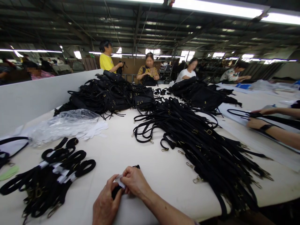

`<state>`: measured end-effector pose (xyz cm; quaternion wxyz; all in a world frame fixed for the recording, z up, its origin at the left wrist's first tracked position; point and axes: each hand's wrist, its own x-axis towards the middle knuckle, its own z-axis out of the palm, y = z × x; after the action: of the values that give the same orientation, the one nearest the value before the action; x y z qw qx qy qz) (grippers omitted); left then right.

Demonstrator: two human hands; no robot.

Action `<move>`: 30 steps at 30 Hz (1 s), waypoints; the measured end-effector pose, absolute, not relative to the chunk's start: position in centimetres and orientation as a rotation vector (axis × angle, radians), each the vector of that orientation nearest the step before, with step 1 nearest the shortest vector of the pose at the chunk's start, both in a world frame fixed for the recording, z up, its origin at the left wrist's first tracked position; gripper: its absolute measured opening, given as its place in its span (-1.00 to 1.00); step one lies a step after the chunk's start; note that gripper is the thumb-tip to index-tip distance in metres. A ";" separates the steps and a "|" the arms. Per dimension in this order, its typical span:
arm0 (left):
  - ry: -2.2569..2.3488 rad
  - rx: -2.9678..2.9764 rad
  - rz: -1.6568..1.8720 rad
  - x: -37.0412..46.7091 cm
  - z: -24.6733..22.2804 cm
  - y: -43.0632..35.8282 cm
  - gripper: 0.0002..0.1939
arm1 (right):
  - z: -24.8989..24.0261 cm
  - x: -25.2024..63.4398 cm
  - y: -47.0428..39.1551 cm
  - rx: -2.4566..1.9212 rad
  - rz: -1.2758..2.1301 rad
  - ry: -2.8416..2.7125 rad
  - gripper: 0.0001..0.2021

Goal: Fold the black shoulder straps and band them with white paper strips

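Low in the middle of the view, my left hand [108, 200] is closed around a folded black strap [115, 191]. My right hand [136, 182] pinches a small white paper band [120, 181] that lies against the strap; a dark end of the strap shows behind the fingers. To the left lies a pile of coiled black straps [50, 175], bound with white bands and fitted with metal clips. Right of my hands spreads a large heap of loose black straps [194, 134] with brass-coloured hooks and buckles.
Clear plastic bags [67, 122] lie on the white table [131, 150] at left. Black bags [110, 93] are heaped at the back, with another heap [201, 93] to their right. A co-worker's hands [257, 120] hold a black strap at far right. Other people sit or stand beyond.
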<state>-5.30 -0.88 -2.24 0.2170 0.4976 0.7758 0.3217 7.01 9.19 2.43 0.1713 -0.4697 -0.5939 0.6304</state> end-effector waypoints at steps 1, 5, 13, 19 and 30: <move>2.150 1.369 0.891 -5.3 -2.3 -0.9 -0.55 | 2.3 7.1 9.1 -1.314 1.817 -1.645 -0.96; 2.147 1.372 0.913 -5.2 -2.6 -0.9 -0.61 | 2.1 7.4 9.0 -1.269 1.900 -1.540 -0.94; 2.192 1.311 0.912 -5.0 -2.3 -0.9 -0.67 | 2.2 7.6 9.2 -1.222 1.958 -1.521 -0.90; 2.160 1.280 0.870 -4.9 -1.9 -0.6 -0.68 | 2.5 8.3 9.2 -1.177 1.881 -1.623 -0.90; 2.171 1.256 0.885 -4.6 -1.5 -0.7 -0.69 | 2.3 8.4 9.6 -1.140 1.934 -1.613 -0.83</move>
<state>-4.63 -0.73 -1.51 0.2385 0.4584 0.7928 0.3233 8.41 9.64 2.29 0.1872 -0.4052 -0.5732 0.6872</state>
